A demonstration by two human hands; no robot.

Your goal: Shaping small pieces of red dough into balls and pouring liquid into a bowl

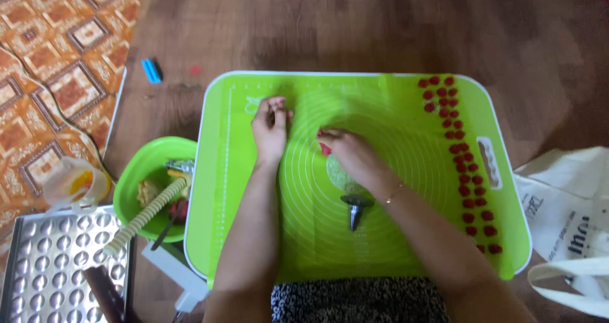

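A bright green silicone mat (254, 221) covers a white tray-table in front of me. My left hand (271, 129) rests on the mat near its upper left, fingers bent together at the tips, nothing clearly in them. My right hand (349, 153) lies just right of it, fingers closed on a small red piece (325, 148). Under the right wrist lies a thin pale green rolled-out disc (339, 176), and below it a small dark metal cone-shaped tool (355, 213). Several small red pieces (463, 164) stand in two rows down the mat's right side.
A green bowl (136, 171) at the left holds a ribbed cream roller (147, 214), tools and scraps. Nearby are a dimpled metal tray (57, 259), a plastic cup (73, 182), a patterned orange rug (57, 63) and a blue object (151, 70). A white cloth bag (568, 215) lies right.
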